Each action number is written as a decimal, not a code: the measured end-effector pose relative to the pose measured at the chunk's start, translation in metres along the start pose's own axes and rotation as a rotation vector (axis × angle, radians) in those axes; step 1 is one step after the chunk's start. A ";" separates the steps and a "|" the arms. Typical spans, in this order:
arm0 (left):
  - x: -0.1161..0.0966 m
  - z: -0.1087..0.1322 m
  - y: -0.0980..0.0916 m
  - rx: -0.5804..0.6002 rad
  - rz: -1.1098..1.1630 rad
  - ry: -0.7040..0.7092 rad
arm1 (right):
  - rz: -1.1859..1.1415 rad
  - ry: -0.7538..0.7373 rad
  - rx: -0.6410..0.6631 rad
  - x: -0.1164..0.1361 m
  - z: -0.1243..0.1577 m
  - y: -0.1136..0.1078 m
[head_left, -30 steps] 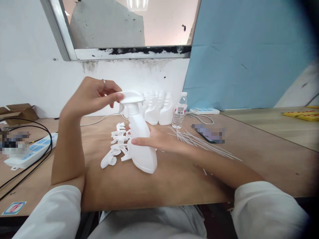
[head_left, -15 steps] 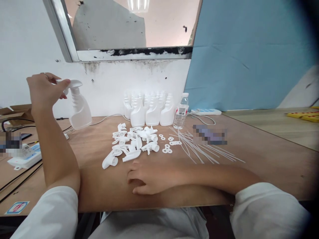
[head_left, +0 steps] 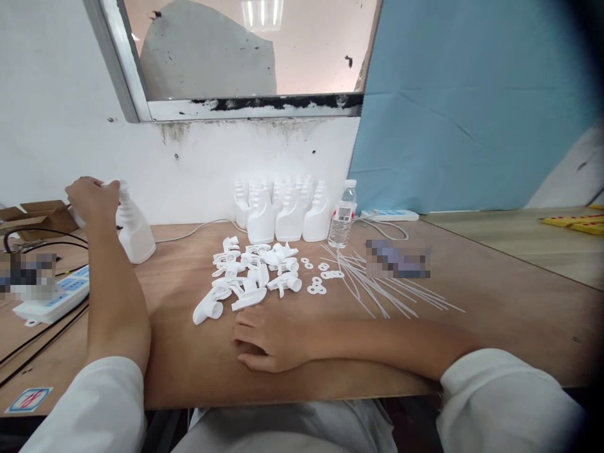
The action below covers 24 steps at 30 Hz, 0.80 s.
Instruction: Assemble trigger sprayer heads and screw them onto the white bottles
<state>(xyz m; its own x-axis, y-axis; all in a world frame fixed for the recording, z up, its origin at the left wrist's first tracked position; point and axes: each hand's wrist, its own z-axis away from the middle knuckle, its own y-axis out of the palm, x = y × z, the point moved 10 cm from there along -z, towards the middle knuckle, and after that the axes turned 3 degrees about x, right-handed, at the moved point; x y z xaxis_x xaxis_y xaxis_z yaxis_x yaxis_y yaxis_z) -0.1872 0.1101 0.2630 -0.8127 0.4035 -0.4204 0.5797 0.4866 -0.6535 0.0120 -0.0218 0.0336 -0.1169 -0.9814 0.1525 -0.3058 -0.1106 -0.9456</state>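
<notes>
At the far left of the table, my left hand (head_left: 95, 198) is closed on the top of a white spray bottle (head_left: 136, 234). The bottle leans slightly, its base at the tabletop; my fingers hide most of its spray head. Near the front edge my right hand (head_left: 268, 340) rests on the wood with nothing in it, its thumb apart from the loosely curled fingers. Just beyond that hand lies a pile of white trigger spray heads (head_left: 257, 274). Small white ring washers (head_left: 316, 288) and thin white dip tubes (head_left: 377, 280) are spread to the right of the pile.
Several headless white bottles (head_left: 289, 214) stand in rows by the wall, beside a labelled water bottle (head_left: 342, 217). A power strip (head_left: 51, 299), black cables and a cardboard box (head_left: 50, 217) are on the left. Another strip (head_left: 389, 215) lies behind a blurred-out object (head_left: 399, 258).
My left hand has lowered the spray bottle from mid-air to the tabletop, shifting it slightly left. My right hand has slid a little to the left.
</notes>
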 end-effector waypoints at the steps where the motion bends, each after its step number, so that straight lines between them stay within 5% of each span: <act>1: -0.006 0.000 0.006 0.001 0.005 0.000 | -0.006 -0.001 -0.001 0.000 0.000 0.000; 3: -0.006 0.001 0.010 -0.032 0.022 -0.011 | -0.006 -0.010 0.000 0.000 0.000 0.001; 5: 0.016 0.001 0.000 -0.139 0.038 -0.056 | 0.003 -0.016 0.000 0.001 0.000 0.001; 9: 0.115 0.017 -0.054 -0.591 -0.029 -0.421 | 0.004 -0.006 -0.001 0.000 0.000 0.001; 12: 0.156 0.020 -0.067 -0.712 -0.037 -0.509 | -0.020 -0.009 -0.001 0.001 0.000 0.000; 16: 0.166 0.017 -0.062 -0.694 -0.023 -0.512 | -0.023 -0.008 0.000 0.001 0.000 -0.002; 24: 0.152 0.022 -0.058 -0.639 -0.090 -0.546 | 0.000 -0.015 0.002 0.001 0.000 -0.001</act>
<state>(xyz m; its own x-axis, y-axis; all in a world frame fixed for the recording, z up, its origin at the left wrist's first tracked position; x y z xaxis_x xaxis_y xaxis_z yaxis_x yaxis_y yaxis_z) -0.3454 0.1259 0.2234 -0.6767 -0.0084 -0.7362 0.3005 0.9097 -0.2865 0.0119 -0.0226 0.0345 -0.1031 -0.9835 0.1484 -0.3041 -0.1108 -0.9462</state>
